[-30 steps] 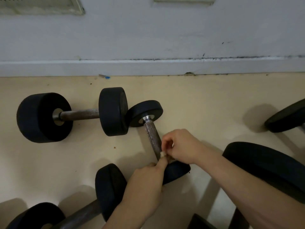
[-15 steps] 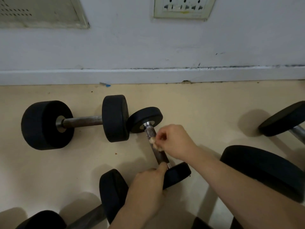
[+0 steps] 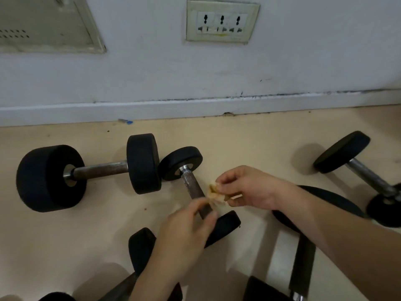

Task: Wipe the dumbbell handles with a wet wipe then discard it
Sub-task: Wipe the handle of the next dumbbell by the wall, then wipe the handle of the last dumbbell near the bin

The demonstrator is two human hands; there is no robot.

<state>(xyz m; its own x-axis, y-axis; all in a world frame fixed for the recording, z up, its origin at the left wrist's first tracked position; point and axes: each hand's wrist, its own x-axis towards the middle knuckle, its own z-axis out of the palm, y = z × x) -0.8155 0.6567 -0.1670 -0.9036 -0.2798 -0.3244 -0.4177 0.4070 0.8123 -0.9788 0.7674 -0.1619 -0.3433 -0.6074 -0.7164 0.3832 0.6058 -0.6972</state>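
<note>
Right hand (image 3: pixel 245 187) pinches a crumpled, stained wipe (image 3: pixel 214 193) just right of the small dumbbell's handle (image 3: pixel 192 185). Blurred left hand (image 3: pixel 186 231) curls at the handle's near end; grip unclear. Larger dumbbell (image 3: pixel 91 170) lies just left.

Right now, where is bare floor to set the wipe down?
Bare floor lies between the baseboard, the middle dumbbell and the right dumbbell, and this side of the big left dumbbell. Crowded around the left hand, the right hand and the plate.
</note>
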